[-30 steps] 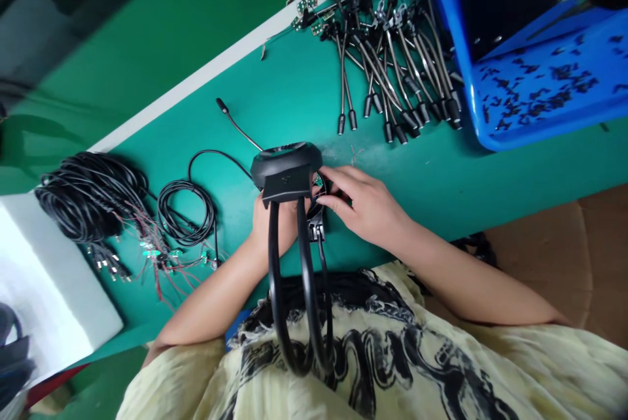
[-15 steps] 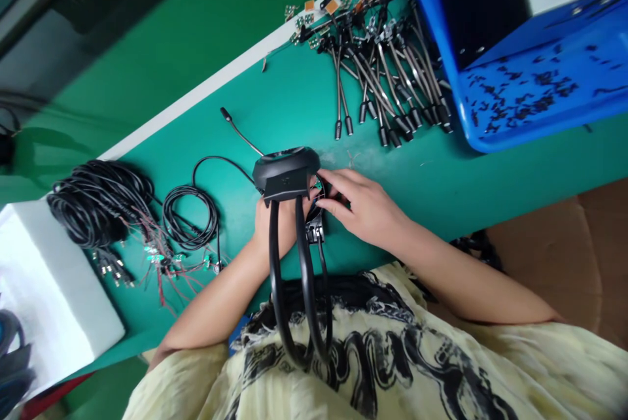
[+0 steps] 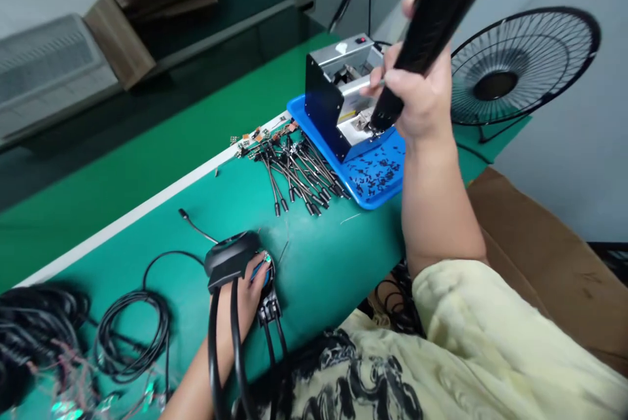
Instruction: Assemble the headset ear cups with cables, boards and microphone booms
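My left hand (image 3: 251,282) is closed around one ear cup of a black headset (image 3: 233,256), low over the green table. The cup's open side, with a small green circuit board (image 3: 267,256) by my thumb, faces right. From the headset a microphone boom (image 3: 199,226) points to the upper left, and its headband (image 3: 214,348) hangs toward me. My right hand (image 3: 417,96) is raised and grips a thick black electric screwdriver (image 3: 432,21). Its lower end is at the front of a screw feeder (image 3: 326,106); the exact contact at the tip is too small to tell.
Many loose black screws lie in the blue tray (image 3: 366,201) under the feeder. A pile of microphone booms (image 3: 299,175) lies beside it. Coiled cables (image 3: 132,335) are at the lower left. A black fan (image 3: 524,67) stands at the right, near cardboard (image 3: 534,263).
My right hand has left the ear cup and gone up to the right, taking hold of the electric screwdriver. My left hand keeps the headset. The view has swung up and right.
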Action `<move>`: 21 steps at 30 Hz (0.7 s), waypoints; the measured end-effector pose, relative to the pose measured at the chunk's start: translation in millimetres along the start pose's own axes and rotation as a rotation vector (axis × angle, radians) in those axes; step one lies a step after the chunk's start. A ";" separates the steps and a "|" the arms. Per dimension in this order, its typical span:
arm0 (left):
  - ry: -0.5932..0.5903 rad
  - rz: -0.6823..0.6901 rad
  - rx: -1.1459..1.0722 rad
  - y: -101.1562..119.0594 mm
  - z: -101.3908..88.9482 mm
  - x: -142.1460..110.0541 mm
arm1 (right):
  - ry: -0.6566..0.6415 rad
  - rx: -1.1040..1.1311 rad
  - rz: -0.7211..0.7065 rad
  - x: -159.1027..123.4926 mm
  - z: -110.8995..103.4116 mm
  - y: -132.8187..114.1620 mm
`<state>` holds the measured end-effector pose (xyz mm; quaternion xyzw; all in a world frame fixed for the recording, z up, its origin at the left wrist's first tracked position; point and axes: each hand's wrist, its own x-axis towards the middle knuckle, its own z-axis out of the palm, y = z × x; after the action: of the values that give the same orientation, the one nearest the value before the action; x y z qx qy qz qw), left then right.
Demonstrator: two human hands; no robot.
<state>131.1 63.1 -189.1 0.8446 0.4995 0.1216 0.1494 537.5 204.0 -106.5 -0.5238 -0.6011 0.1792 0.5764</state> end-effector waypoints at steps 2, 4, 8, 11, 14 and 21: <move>0.002 0.025 0.015 -2.7 0.7 -1.7 | 0.106 0.071 0.000 2.6 -4.0 10.6; 0.016 0.041 0.040 -4.5 1.5 -2.9 | 0.145 0.105 0.014 1.9 -5.6 15.4; 0.055 0.079 0.118 -5.2 1.3 -4.7 | 0.209 0.194 0.024 -1.9 -0.2 15.8; 0.078 0.076 0.139 -4.6 0.8 -5.6 | 0.217 0.203 0.096 -8.6 4.1 12.5; 0.058 0.046 0.114 -2.4 0.6 -4.5 | 0.204 0.144 0.180 -23.3 5.2 2.8; 0.009 0.002 0.061 7.4 -2.9 5.3 | 0.163 0.170 0.092 -57.2 -9.6 -47.5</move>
<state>138.5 64.8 -183.3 0.8487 0.5029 0.1103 0.1211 513.7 134.0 -93.8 -0.5130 -0.5101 0.2128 0.6568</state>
